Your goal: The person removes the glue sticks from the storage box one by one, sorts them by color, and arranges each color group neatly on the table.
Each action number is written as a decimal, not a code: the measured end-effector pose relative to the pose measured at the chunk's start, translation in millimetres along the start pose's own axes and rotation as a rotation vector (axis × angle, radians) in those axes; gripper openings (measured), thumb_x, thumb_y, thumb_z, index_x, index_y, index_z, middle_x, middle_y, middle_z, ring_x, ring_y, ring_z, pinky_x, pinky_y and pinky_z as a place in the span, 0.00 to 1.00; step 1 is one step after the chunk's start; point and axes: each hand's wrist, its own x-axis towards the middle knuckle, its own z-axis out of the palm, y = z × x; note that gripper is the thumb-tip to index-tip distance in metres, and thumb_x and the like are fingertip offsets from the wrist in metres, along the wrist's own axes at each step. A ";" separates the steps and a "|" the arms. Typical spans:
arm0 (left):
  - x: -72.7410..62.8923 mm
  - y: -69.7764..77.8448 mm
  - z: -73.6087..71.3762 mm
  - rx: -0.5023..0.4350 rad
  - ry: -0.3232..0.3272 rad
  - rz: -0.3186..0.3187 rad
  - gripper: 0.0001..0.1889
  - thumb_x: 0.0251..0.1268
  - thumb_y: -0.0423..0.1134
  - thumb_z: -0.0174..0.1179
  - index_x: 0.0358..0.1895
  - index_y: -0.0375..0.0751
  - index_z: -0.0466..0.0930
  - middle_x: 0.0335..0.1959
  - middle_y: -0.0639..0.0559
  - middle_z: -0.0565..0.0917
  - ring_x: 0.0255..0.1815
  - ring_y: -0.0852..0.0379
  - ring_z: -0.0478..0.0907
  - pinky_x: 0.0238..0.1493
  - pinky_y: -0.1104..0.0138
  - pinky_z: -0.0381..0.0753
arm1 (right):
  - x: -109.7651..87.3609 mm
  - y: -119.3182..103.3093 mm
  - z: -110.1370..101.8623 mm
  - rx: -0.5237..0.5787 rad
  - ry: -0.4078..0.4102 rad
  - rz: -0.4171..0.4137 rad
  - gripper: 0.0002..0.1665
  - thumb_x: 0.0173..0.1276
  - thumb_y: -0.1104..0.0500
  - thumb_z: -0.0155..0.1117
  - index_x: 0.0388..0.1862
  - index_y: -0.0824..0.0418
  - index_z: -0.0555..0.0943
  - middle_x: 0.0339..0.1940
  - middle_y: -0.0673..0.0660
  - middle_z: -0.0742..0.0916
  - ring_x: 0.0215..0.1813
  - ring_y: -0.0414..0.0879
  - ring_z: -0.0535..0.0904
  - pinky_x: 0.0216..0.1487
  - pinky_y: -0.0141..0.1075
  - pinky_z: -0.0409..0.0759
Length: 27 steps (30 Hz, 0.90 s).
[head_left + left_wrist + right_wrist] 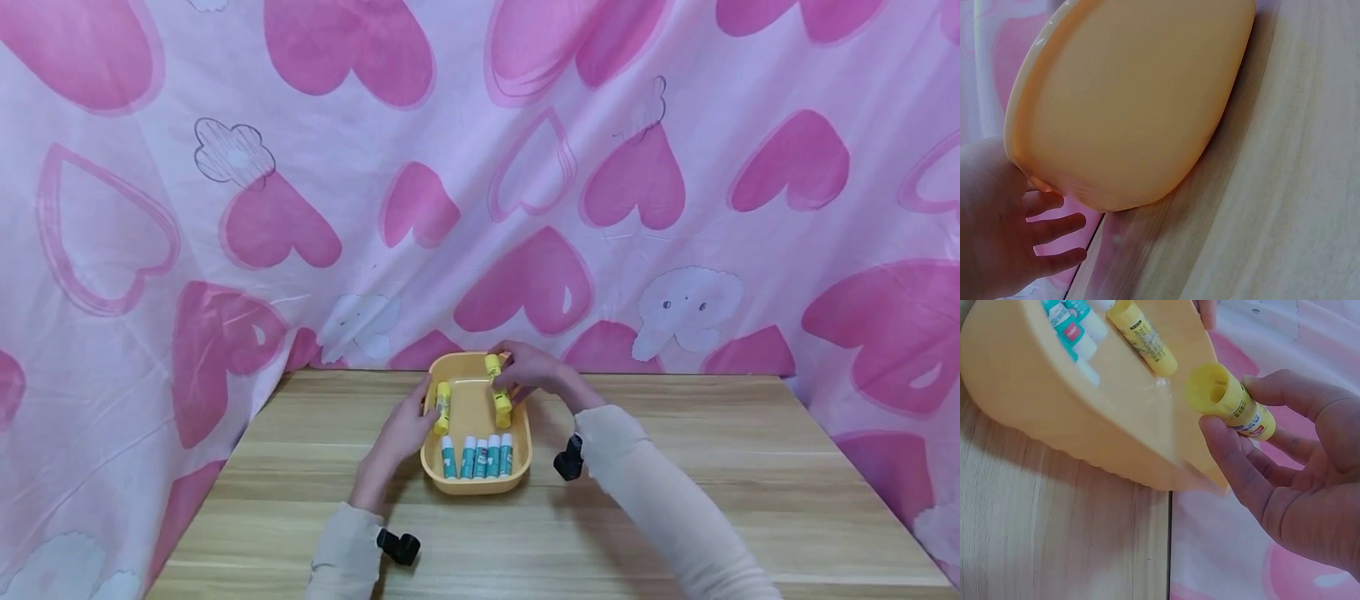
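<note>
My left hand (406, 423) holds the left rim of a yellow-orange plastic tray (476, 487), the thumb reaching inside; some fingers (1060, 229) extend below the tray's wall, apart from it. Over the far right part of the tray, my right hand (534, 368) pinches a yellow glue stick (1249, 412) between thumb and fingers, one hollow end showing. Below those fingers is more yellow in the head view; I cannot tell whether it is a second stick. Another yellow glue stick (443, 407) lies along the left wall. Several teal glue sticks (481, 458) with white caps sit side by side at the near end.
The tray stands near the back of a wooden table (300, 483). Behind the table's back edge hangs a pink curtain (450, 283) with hearts. Black wrist cameras (570, 458) are strapped over both sleeves.
</note>
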 end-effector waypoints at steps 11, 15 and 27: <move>-2.0 2.3 -1.5 -0.009 -0.011 -0.031 0.36 0.74 0.41 0.52 0.81 0.46 0.48 0.80 0.45 0.58 0.78 0.44 0.58 0.77 0.48 0.60 | -9.5 5.3 -10.9 -0.024 0.036 0.005 0.38 0.58 0.59 0.73 0.68 0.52 0.70 0.48 0.61 0.79 0.40 0.51 0.81 0.41 0.45 0.89; -2.2 2.7 -1.3 0.000 -0.019 -0.032 0.36 0.74 0.41 0.52 0.81 0.46 0.47 0.80 0.45 0.57 0.79 0.44 0.57 0.77 0.47 0.59 | -13.0 9.3 -15.8 -0.025 0.047 0.008 0.39 0.59 0.59 0.72 0.70 0.54 0.69 0.49 0.62 0.79 0.40 0.51 0.82 0.41 0.45 0.89; -0.9 2.5 -1.5 -0.005 -0.025 -0.023 0.36 0.74 0.40 0.51 0.81 0.45 0.47 0.80 0.44 0.57 0.78 0.44 0.58 0.76 0.48 0.60 | -18.7 24.3 -29.4 0.014 0.075 0.008 0.39 0.60 0.60 0.72 0.69 0.54 0.69 0.50 0.63 0.78 0.39 0.51 0.82 0.40 0.47 0.89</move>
